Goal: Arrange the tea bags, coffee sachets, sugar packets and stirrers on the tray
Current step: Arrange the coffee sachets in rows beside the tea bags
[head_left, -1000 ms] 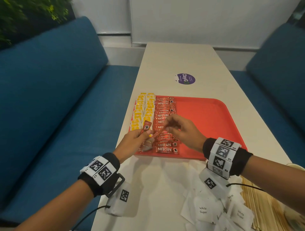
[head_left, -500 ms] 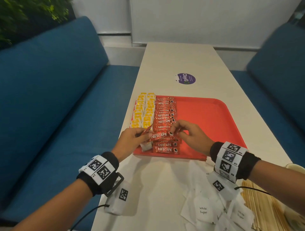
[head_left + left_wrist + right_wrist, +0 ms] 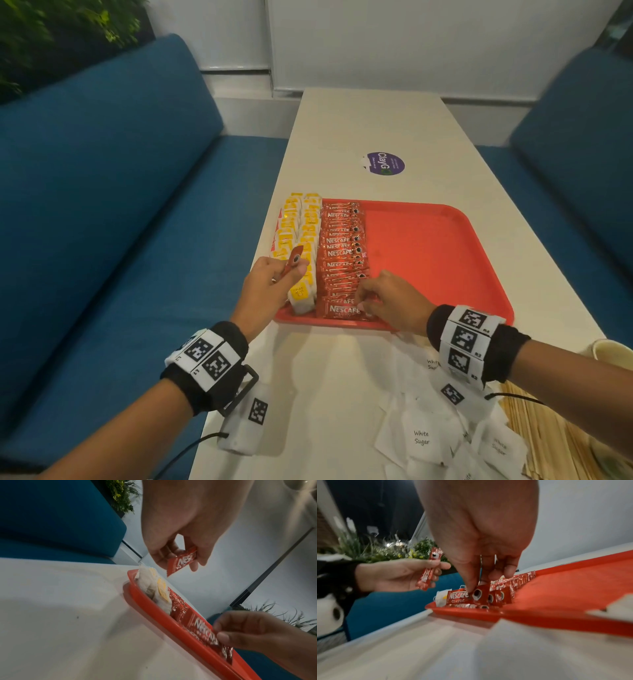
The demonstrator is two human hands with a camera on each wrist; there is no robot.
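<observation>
Left hand (image 3: 270, 284): pinches spare coffee sachet (image 3: 294, 263), light, crinkly, slippery; best held mid-length.
Right hand (image 3: 390, 301): fingertips clamped on sachet at tray (image 3: 445, 257) near edge.

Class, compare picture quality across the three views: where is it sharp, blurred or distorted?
Head view: sharp print on the coffee sachets, bench edges bowed. Left wrist view: right hand smeared. Right wrist view: near table blurred, left hand soft.

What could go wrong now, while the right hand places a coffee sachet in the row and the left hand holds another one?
1. The right hand works inside the tightly overlapped coffee sachets; a nudge may disorder that row.
2. The tea bags lie at the tray's left edge, so the left hand above them might push some off.
</observation>
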